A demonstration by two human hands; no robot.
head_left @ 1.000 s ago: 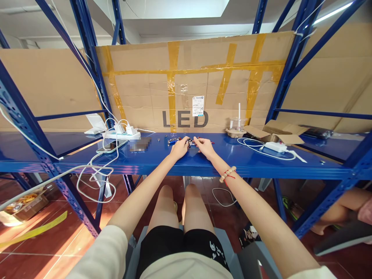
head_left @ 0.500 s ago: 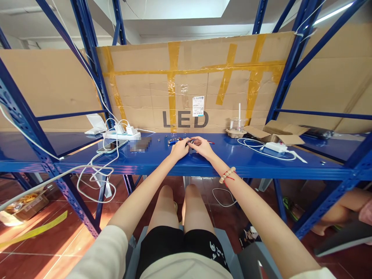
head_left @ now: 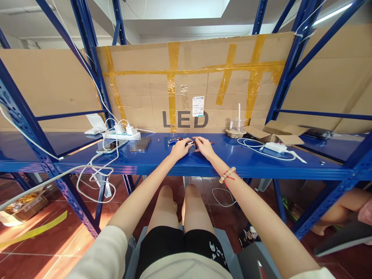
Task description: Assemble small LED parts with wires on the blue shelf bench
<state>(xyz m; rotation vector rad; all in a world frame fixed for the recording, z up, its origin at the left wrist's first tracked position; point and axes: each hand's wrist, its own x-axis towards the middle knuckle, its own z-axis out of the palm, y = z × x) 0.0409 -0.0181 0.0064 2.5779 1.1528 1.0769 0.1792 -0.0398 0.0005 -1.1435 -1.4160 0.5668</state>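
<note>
Metal piece (head_left: pixel 189 143) | long axis left-right | left hand (head_left: pixel 180 148), right hand (head_left: pixel 204 146) pinching its ends

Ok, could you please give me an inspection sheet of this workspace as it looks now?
Surface: blue metal shelf, glossy, backed by taped cardboard marked LED.
Job's things: small metal part between the fingertips; more small parts lie loose left of it.
Clutter: phone, plastic cup with straw, open cardboard box.
Grippers: left hand and right hand both pinch the part.
Cables: power strip with chargers; white cable loops below the shelf; white adapter with coiled lead.
Surroundings: blue rack posts; another person's leg lower right.
</note>
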